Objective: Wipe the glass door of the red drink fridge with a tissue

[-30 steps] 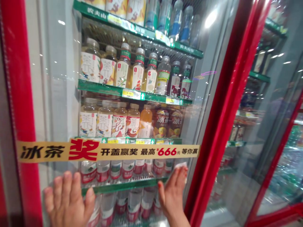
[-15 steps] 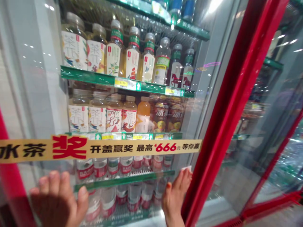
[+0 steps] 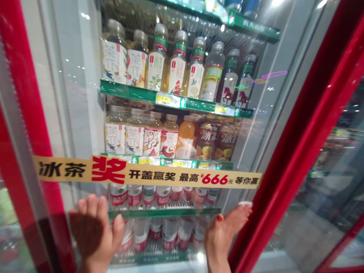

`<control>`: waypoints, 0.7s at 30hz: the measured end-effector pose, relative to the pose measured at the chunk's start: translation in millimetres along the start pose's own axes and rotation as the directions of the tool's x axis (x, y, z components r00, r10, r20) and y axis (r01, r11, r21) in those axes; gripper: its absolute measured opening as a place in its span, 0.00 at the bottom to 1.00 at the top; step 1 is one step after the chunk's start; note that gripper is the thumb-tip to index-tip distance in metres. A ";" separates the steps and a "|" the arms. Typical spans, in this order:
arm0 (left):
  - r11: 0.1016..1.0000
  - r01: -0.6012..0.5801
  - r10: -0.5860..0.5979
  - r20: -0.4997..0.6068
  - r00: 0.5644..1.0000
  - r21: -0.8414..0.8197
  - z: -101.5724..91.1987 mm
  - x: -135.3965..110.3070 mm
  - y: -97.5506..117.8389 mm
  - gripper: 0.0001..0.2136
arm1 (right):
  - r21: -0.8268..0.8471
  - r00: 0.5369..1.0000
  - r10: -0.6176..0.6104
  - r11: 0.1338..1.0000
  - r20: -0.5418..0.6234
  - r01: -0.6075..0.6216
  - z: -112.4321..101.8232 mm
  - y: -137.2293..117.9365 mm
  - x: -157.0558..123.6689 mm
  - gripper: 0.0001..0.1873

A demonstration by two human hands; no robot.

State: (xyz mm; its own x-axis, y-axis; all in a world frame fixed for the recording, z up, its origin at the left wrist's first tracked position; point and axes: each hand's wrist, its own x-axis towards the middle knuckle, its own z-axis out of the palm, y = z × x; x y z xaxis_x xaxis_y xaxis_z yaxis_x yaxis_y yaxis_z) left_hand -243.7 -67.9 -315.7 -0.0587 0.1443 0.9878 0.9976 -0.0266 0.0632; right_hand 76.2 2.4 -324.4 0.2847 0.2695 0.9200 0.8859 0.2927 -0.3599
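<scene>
My left hand (image 3: 93, 231) is raised in front of the glass door (image 3: 85, 125) of a drinks cooler, fingers stretched and thumb apart, with nothing in it. Whether its palm touches the glass I cannot tell. Near the red door frame (image 3: 287, 144) on the right is my right hand (image 3: 224, 231). A small white piece, like a tissue or cloth (image 3: 245, 203), shows beyond its fingertips, held under the fingers; most of it is hidden. Above both hands, a yellow promotional strip (image 3: 153, 176) runs across the glass.
Behind the glass, bottled teas (image 3: 176, 68), an orange drink bottle (image 3: 185, 138) and water bottles (image 3: 170, 231) stand on green-edged shelves (image 3: 127, 90). Another red frame post (image 3: 31, 94) rises at the left. Further glass panels lie to the right.
The view has shifted left, so the cooler and both hands appear further right. My right hand has tilted more sideways, its fingers pointing further right. My left hand stays spread.
</scene>
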 end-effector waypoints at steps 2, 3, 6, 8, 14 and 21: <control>1.000 -0.025 0.025 -0.004 1.000 0.007 0.7 -0.9 -3.3 0.44 | 0.025 1.000 0.002 1.000 0.011 -0.002 5.2 -35.0 19.5 0.44; 0.999 -0.043 0.043 -0.006 0.999 0.006 0.8 -0.5 -4.6 0.44 | 0.026 0.995 -0.098 0.995 0.027 0.097 7.2 -55.4 18.5 0.45; 0.997 -0.079 0.079 -0.029 0.996 -0.008 0.0 3.6 -4.4 0.44 | 0.037 0.854 -0.516 0.857 0.067 0.514 5.9 -91.4 -14.4 0.47; 0.998 -0.067 0.066 -0.048 0.997 -0.014 -1.0 6.9 -0.5 0.43 | 0.045 0.767 -0.639 0.770 0.056 0.637 -1.4 -78.7 -32.6 0.47; 1.000 -0.018 0.018 -0.056 0.998 0.010 0.5 6.4 8.5 0.41 | 0.037 0.991 -0.136 0.990 -0.009 0.137 -6.4 -22.2 43.7 0.42; 1.000 -0.010 0.010 -0.038 0.999 0.003 -2.7 5.5 6.0 0.41 | 0.121 0.705 -0.704 0.709 0.083 0.694 7.3 -107.3 -9.9 0.44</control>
State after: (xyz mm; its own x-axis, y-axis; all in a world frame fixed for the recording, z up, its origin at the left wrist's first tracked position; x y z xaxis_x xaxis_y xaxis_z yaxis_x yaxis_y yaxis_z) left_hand -238.1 -69.9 -309.5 -0.0502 0.1065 0.9930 0.9983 -0.0250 0.0532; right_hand -24.4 -25.0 -296.0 -0.4534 0.0597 0.8893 0.7816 0.5061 0.3645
